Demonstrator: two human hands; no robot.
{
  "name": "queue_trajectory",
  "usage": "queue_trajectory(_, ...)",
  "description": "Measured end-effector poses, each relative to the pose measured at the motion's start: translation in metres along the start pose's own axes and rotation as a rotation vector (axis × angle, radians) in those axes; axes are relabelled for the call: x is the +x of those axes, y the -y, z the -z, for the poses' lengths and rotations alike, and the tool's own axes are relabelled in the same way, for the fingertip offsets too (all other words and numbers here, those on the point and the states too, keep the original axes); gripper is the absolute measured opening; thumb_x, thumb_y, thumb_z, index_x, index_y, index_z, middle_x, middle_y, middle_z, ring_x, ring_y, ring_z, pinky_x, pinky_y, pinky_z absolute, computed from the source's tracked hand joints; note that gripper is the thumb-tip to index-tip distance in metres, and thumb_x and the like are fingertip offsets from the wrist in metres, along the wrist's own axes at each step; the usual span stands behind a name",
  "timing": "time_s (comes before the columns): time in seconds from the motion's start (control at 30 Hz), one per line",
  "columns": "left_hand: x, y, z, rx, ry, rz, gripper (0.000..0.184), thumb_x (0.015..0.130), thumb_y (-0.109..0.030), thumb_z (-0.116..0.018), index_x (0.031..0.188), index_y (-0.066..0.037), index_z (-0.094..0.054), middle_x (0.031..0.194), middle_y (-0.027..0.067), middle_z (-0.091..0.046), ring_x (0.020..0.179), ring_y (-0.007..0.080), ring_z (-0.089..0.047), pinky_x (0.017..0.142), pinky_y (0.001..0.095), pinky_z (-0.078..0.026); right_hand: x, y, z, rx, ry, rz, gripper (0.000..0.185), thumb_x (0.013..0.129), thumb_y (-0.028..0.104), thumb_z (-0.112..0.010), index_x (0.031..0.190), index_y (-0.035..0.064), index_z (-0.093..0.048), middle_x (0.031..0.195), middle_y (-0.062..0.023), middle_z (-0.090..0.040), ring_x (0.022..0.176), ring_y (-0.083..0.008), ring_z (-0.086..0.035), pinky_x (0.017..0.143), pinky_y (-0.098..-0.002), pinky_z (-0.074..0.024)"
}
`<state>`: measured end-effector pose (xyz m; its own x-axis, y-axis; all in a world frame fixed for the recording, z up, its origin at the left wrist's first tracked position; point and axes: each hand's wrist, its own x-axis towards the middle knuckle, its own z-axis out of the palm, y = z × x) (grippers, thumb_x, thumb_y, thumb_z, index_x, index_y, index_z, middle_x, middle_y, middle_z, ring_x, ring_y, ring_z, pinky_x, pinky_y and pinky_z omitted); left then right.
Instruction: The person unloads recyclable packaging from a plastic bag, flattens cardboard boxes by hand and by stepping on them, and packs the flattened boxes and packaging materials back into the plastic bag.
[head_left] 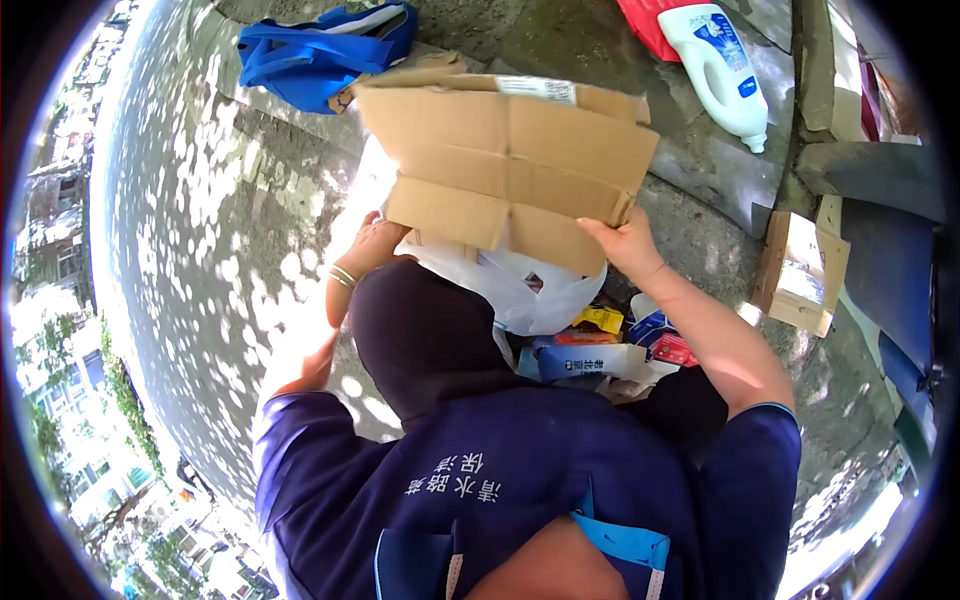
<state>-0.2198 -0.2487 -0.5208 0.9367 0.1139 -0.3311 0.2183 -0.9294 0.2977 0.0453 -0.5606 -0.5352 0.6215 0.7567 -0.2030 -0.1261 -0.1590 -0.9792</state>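
Observation:
A creased, flattened cardboard box is held up in front of my knees. My right hand grips its lower right corner, with the thumb on the near face and the other fingers partly hidden behind. At the lower left edge, my left hand closes on the same cardboard box; its fingertips are mostly out of sight. Under the cardboard's near edge is a white plastic bag. Just below it, between my legs, are a blue-and-white carton, a yellow packet and a red packet.
A blue bag lies on the pavement at the upper left. At the upper right is a white detergent bottle, beside something red. A small cardboard box sits at the right near a dark blue object.

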Motion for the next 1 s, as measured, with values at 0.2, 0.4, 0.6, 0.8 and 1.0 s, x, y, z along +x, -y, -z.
queue_trajectory(0.2,-0.027,-0.009,0.066,-0.154,0.198,0.602,0.028,0.067,-0.025,-0.076,0.060,-0.008,-0.056,0.070,0.0063,-0.060,0.075,0.0233,-0.058,0.094,0.0415,-0.037,0.018,-0.021,0.007,-0.088,-0.045,0.015,0.020,0.081,0.007,-0.068,0.100,-0.0009,-0.065,0.091,-0.0058,-0.070,0.081,-0.0115,-0.063,0.072,-0.0277,-0.0513)
queue_trajectory(0.4,-0.017,-0.023,0.078,-0.047,-0.024,-0.132,0.022,0.067,-0.009,-0.074,0.060,-0.005,-0.053,0.066,0.0047,-0.055,0.058,0.0245,-0.053,0.078,0.0354,-0.043,0.009,-0.019,-0.063,-0.150,0.044,0.053,0.017,0.083,0.013,-0.069,0.086,-0.0031,-0.066,0.070,-0.0058,-0.065,0.062,-0.0086,-0.052,0.056,-0.0273,-0.0445)
queue_trajectory(0.6,-0.028,0.021,0.052,-0.054,-0.194,0.164,0.019,0.073,-0.014,-0.073,0.067,-0.004,-0.057,0.066,0.0111,-0.058,0.060,0.0298,-0.058,0.055,0.0368,-0.045,-0.032,-0.064,-0.133,-0.310,0.125,-0.052,0.023,0.083,0.021,-0.066,0.091,0.0000,-0.064,0.074,-0.0150,-0.065,0.067,-0.0312,-0.061,0.062,-0.0382,-0.0471)
queue_trajectory(0.8,-0.030,0.022,0.065,0.118,-0.271,0.338,0.023,0.073,-0.014,-0.074,0.088,-0.007,-0.057,0.073,0.0125,-0.059,0.065,0.0313,-0.058,0.059,0.0401,-0.045,-0.049,-0.133,-0.104,-0.498,0.179,-0.091,0.029,0.079,0.023,-0.065,0.104,0.0067,-0.063,0.093,-0.0180,-0.065,0.089,-0.0392,-0.060,0.076,-0.0435,-0.0496)
queue_trajectory(1.0,-0.048,0.050,0.043,0.295,-0.309,0.501,0.060,0.069,-0.010,-0.077,0.121,0.002,-0.049,0.076,0.0142,-0.063,0.066,0.0289,-0.062,0.061,0.0349,-0.049,-0.020,-0.062,-0.076,-0.544,0.365,-0.266,0.031,0.077,0.021,-0.064,0.104,0.0058,-0.062,0.092,-0.0186,-0.065,0.088,-0.0398,-0.060,0.076,-0.0461,-0.0489)
